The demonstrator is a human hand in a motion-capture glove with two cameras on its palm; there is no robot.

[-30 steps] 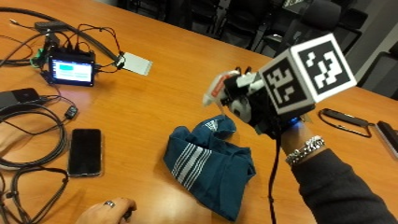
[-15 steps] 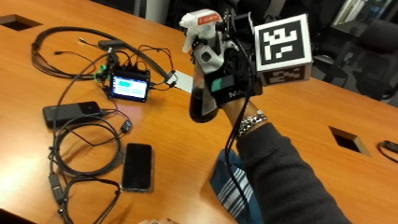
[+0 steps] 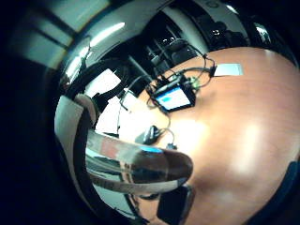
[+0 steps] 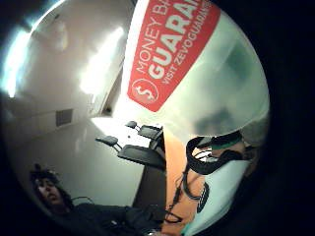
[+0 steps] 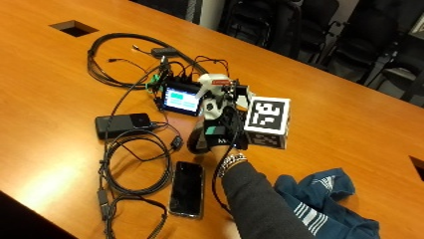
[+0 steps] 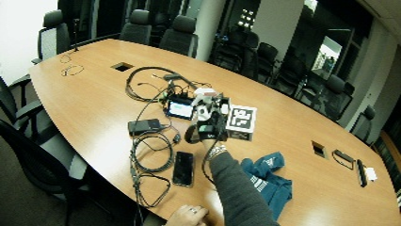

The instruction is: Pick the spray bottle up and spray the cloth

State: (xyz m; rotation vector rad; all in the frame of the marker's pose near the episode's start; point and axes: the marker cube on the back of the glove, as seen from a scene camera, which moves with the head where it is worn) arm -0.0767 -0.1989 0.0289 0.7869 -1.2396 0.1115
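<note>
The gloved right hand [image 5: 215, 134] is up above the wooden worktop [image 5: 59, 104], and its grip is wrapped around the spray bottle [image 5: 215, 92], fingers curled round the body. The white spray head with its red trim pokes out above the glove, and the bottle is held clear of the worktop, roughly upright. In the thumb-side palm view the bottle's red and white label [image 4: 172, 49] fills much of the picture, right up against the palm.

The blue cloth [image 5: 324, 199] with white stripes lies crumpled on the worktop to the right of the sleeve, near the near edge, well apart from the bottle. In the wide outside view it sits just beside the forearm [image 6: 269, 176].

Behind the hand, a small device with a lit screen [image 5: 182, 98] sits in a nest of black cables [image 5: 132, 45]. To the left lies a dark power bank [image 5: 122, 124], and nearer, a black phone [image 5: 187, 188] lies flat beside a coil of cable [image 5: 136, 164]. The other hand, bare [image 6: 188, 215], rests at the worktop's near edge.
</note>
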